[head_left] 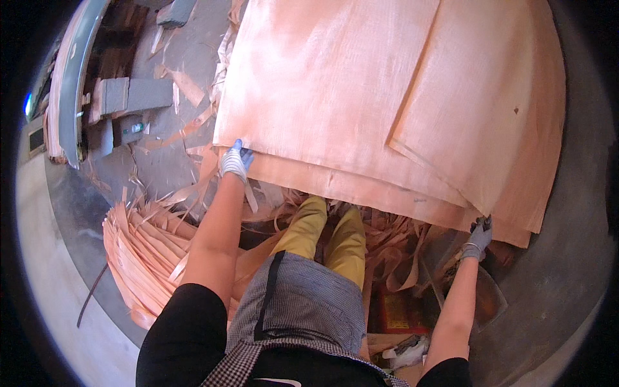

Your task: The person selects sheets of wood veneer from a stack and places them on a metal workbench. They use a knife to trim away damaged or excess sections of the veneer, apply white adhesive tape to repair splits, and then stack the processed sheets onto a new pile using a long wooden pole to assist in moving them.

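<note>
A stack of thin, pale pinkish wood veneer sheets (322, 84) spreads out in front of me, its layers slightly out of line. My left hand (236, 161), in a white and blue glove, grips the near left corner of the upper sheet. At the near right, my right hand (478, 240), in a grey glove, pinches the corner of a veneer piece (477, 122) that overlaps the big sheet. That piece has a small dark knot. The fingers under the edges are hidden on both hands.
A bundle of veneer strips (145, 258) lies at my left, with more scraps (393, 251) beneath the stack's near edge. Grey blocks (135, 95) and a tall curved-looking stack edge (74, 84) stand at the far left. A thin dark rod (92, 295) lies on the floor.
</note>
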Demonstrator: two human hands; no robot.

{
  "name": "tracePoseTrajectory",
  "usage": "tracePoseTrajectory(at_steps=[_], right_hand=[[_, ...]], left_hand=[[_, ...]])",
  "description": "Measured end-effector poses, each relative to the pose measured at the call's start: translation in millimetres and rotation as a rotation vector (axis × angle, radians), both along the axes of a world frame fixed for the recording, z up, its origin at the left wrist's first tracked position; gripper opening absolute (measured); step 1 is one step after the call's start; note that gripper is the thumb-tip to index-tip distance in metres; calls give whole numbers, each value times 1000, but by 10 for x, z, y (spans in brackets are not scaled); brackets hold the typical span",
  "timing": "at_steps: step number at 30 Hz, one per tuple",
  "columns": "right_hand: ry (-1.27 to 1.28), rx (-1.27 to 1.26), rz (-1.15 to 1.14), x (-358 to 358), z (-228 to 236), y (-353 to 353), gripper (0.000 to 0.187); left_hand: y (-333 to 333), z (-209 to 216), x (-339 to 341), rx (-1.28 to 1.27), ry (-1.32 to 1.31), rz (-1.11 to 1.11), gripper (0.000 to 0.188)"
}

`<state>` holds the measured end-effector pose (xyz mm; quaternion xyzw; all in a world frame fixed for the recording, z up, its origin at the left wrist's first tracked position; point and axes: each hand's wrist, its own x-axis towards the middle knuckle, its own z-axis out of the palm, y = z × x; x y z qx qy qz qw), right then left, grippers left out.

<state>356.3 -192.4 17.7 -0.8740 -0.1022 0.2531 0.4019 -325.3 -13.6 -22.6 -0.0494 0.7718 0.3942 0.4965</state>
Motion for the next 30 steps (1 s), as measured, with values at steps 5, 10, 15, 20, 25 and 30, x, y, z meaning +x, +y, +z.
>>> tracePoseTrajectory(at_steps=[5, 10, 15, 20, 25, 30], right_hand=[[-28, 1, 42, 155, -158, -142, 33], [24, -16, 128, -32, 78, -51, 39], [-227, -669, 623, -459, 524, -357, 56], [318, -970, 768, -803, 606, -1321, 51], [366, -951, 1017, -868, 247, -1429, 53], [164, -739, 1002, -898, 253, -540, 41]], left_hand=[[92, -115, 0, -22, -42, 75, 32], [39, -218, -128, 7, -126, 30, 40], [-285, 31, -231, -18, -131, -136, 50], [-388, 911, 916, -8, 229, -1019, 42], [-141, 1143, 2062, 362, 745, -1804, 40], [-234, 572, 2418, 272, 1072, -2104, 45]])
